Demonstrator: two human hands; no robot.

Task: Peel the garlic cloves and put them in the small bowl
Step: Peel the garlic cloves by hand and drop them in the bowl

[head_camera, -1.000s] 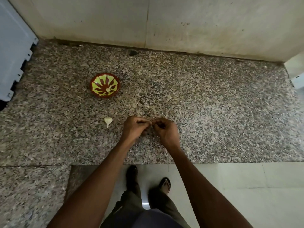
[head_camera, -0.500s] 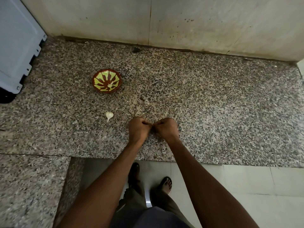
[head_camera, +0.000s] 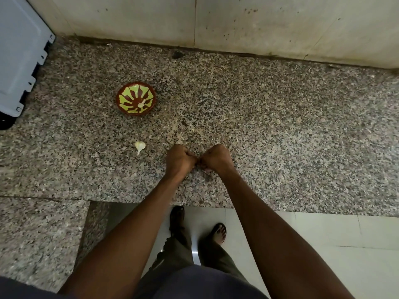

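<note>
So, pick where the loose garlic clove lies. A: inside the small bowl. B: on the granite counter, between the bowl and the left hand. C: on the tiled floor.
B: the garlic clove lies on the granite counter, apart from the small bowl and the left hand.

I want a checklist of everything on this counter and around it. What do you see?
Surface: speckled granite counter, tiny scraps near the hands.
Job's things: small bowl with red and green pattern, a pale piece inside; one unpeeled clove lying apart from it, nearer the person.
Clutter: dark speck by the wall.
Hands: left hand and right hand curled, knuckles together; what they pinch is hidden.
Cables: nothing seen.
Surroundings: stained wall, grey panel at left, tiled floor, person's feet below.
</note>
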